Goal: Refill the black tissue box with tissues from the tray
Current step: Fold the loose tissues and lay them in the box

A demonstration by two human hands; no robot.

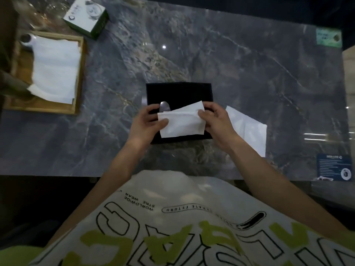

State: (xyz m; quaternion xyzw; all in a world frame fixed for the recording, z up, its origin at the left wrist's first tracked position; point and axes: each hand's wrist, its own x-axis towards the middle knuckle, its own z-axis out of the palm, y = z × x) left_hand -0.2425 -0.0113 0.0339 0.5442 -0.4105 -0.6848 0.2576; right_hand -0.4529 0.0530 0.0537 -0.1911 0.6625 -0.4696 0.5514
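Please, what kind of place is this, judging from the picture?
Likely a restaurant or café, not certain: a dark marble table, a wooden tray of loose tissues, a black tissue box and a printed card at the table's corner.

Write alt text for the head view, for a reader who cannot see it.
A left hand and a right hand pinch the ends of a white tissue over a black tissue box on a dark marble table. At left a wooden tray holds more tissues; another white sheet lies right of the box.
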